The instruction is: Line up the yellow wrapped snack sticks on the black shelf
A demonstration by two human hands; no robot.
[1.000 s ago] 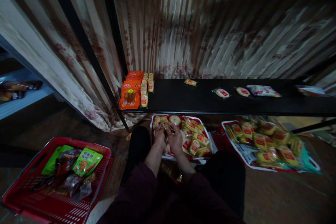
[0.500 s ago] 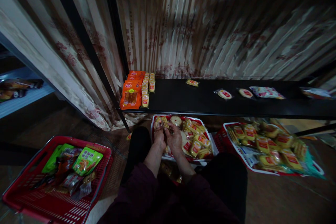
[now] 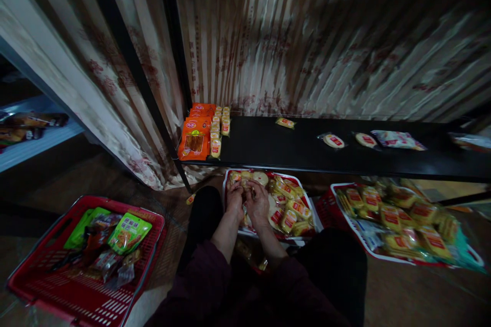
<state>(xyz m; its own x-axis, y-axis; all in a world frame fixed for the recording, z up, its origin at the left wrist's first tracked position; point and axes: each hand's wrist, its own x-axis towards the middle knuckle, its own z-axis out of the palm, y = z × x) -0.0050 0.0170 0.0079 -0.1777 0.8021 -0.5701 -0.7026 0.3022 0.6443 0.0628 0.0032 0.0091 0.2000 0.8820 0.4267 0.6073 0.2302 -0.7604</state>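
Observation:
Both my hands are over the left part of a red basket with a white rim [image 3: 311, 209], filled with small wrapped biscuits [image 3: 288, 220]. My left hand [image 3: 235, 201] is closed on wrapped biscuits [image 3: 245, 182], whose yellowish packs show in part at the fingertips. Right beside it, my right hand [image 3: 257, 204] curls its fingers around the same packs. How many packs are between the fingers is hidden. A round, pale wrapped biscuit [image 3: 260, 179] lies just beyond the right fingers.
Above the basket runs a black shelf [image 3: 249, 143] with orange snack bags [image 3: 195, 138], rows of small yellow packs [image 3: 215, 147] and several scattered packets. A red basket [image 3: 49, 286] with green bags [image 3: 130, 233] is at left. Another basket of biscuits [image 3: 391, 217] stands at right.
The view has shifted slightly, so the scene sits a little further right. My fingers have drawn over the wrapped biscuits, which show less now; both hands stay together at the basket.

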